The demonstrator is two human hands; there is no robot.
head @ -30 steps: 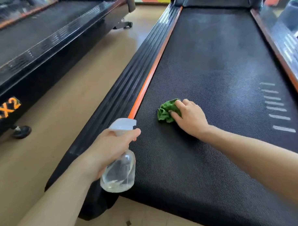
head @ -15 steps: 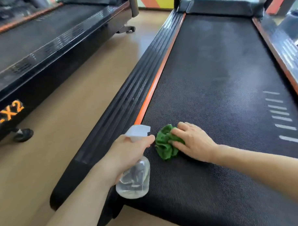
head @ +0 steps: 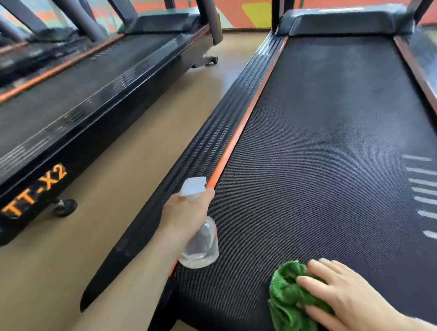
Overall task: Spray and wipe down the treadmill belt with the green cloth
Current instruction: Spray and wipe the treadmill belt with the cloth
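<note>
Treadmill belt runs lengthwise away, far end blurred.
Left hand grips spray bottle, nozzle forward; right hand fingers flat on green cloth, partly cut off.

A gym: two treadmills side by side on a tan floor.

- Single head-worn wide-angle view, looking forward and down along the treadmill belt from its rear end.
- Close to the belt's near edge; a neighbouring treadmill lies left.
</note>
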